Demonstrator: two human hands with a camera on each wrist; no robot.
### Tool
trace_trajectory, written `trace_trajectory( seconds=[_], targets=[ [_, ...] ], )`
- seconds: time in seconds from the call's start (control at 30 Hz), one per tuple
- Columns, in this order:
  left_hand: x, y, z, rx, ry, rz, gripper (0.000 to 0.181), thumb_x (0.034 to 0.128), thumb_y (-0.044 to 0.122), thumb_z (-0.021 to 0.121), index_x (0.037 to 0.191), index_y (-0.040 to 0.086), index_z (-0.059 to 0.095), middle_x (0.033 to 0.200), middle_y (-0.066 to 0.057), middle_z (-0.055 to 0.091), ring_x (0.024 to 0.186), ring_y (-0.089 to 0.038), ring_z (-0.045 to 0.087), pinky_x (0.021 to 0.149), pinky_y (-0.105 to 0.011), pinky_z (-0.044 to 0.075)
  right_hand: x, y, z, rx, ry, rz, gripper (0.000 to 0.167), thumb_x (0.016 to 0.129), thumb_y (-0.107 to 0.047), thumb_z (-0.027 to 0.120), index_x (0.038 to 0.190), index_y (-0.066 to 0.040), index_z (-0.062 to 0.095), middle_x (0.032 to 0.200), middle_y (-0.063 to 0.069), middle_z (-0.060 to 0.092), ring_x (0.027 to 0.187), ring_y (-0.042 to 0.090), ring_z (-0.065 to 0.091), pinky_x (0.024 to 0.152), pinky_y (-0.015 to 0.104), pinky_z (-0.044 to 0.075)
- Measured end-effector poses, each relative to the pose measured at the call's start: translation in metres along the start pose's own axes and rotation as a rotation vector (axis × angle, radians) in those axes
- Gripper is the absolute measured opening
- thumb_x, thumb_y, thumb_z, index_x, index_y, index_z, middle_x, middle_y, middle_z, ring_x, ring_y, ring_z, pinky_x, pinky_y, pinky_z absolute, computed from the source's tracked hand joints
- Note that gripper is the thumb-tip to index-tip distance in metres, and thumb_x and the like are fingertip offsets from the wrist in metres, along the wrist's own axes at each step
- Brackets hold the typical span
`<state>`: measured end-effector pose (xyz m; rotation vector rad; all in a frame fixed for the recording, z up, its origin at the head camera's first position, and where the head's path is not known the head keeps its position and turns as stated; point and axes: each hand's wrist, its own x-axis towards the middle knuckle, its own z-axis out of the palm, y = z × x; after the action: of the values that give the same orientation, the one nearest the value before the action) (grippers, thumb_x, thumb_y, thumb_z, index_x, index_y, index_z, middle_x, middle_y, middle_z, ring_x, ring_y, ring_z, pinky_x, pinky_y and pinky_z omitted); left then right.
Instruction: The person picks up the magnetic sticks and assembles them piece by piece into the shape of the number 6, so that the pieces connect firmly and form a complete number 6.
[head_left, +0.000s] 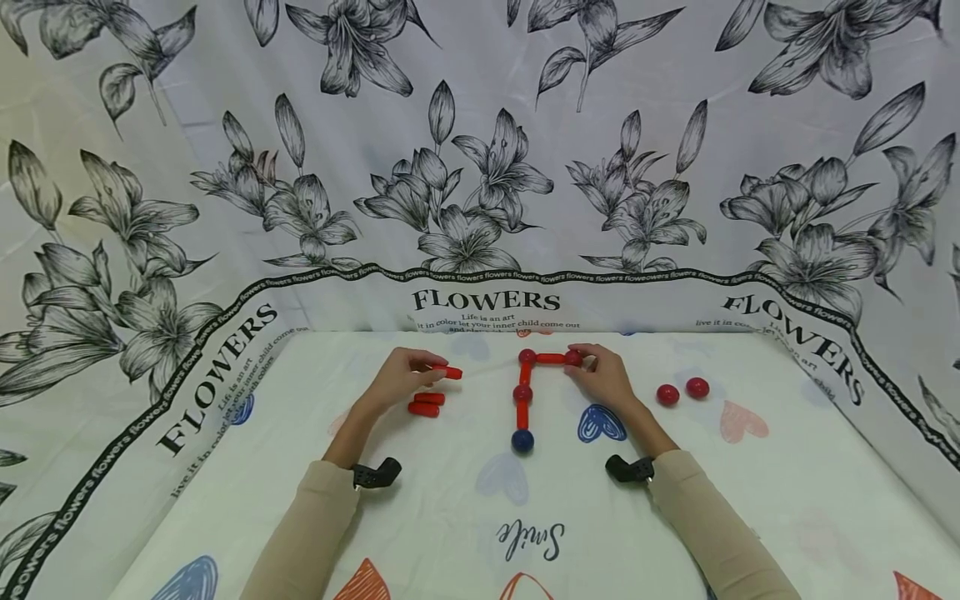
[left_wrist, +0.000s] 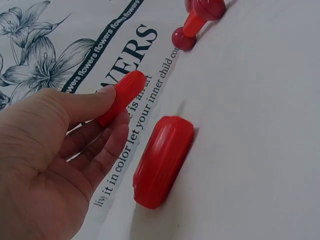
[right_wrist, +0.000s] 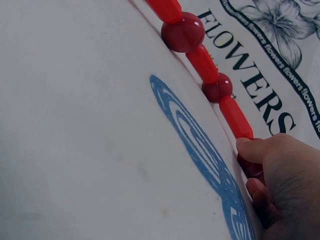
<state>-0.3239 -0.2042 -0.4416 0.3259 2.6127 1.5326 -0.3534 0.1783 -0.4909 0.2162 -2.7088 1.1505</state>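
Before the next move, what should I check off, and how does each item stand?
1. Left hand pinches a red rod: ok.
2. Right hand holds the end red ball of the joined piece: ok.
3. Blue ball sits at the piece's near end: ok.
4. Two spare rods lie near the left hand: ok.
5. Two loose red balls lie right of the right hand: ok.
6. Joint at the held ball fully seated: cannot tell.

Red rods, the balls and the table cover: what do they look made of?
Red rods: probably hard plastic, semi-glossy, with ridged sides and soft highlights. Red balls: glossy, likely plastic, given small bright highlights; coated metal is possible. Blue ball: shiny, perhaps the same. Table cover: matte, printed; cloth or vinyl, I can't tell.
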Motion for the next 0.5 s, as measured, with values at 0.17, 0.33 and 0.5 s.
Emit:
trace_trajectory(
  seconds=[0.17, 0.33, 0.5],
  targets=[
    [0.002, 0.013, 0.014, 0.015, -0.035, 0.055, 0.029, 0.0843, 0.018, 0.071, 0.112, 0.010, 0.070, 0.104, -0.002, 0.071, 0.088, -0.021, 0.068, 0.075, -0.035, 0.055, 0.001, 0.003, 0.001, 0.021, 0.005, -0.004, 0.045, 0.083, -0.035, 0.072, 0.126, -0.025, 0.061, 0.110, 0.005, 0.063, 0.077, 0.019, 0.052, 0.065, 0.029, 0.045],
    [0.005, 0.025, 0.033, 0.041, -0.076, 0.084, 0.029, 0.0845, 0.016, 0.070, 0.112, 0.009, 0.070, 0.101, 0.000, 0.071, 0.084, -0.015, 0.067, 0.075, -0.036, 0.054, 0.003, 0.006, 0.004, 0.030, 0.006, -0.013, 0.045, 0.082, -0.037, 0.072, 0.124, -0.026, 0.061, 0.110, 0.003, 0.064, 0.075, 0.019, 0.051, 0.064, 0.029, 0.044],
    [0.014, 0.038, 0.055, 0.023, -0.111, 0.133, 0.029, 0.0852, 0.016, 0.069, 0.112, 0.006, 0.069, 0.100, -0.002, 0.071, 0.085, -0.023, 0.069, 0.075, -0.036, 0.055, 0.005, 0.007, 0.004, 0.032, 0.011, -0.010, 0.044, 0.082, -0.038, 0.072, 0.123, -0.027, 0.062, 0.108, 0.001, 0.063, 0.076, 0.020, 0.051, 0.065, 0.029, 0.044]
  ],
)
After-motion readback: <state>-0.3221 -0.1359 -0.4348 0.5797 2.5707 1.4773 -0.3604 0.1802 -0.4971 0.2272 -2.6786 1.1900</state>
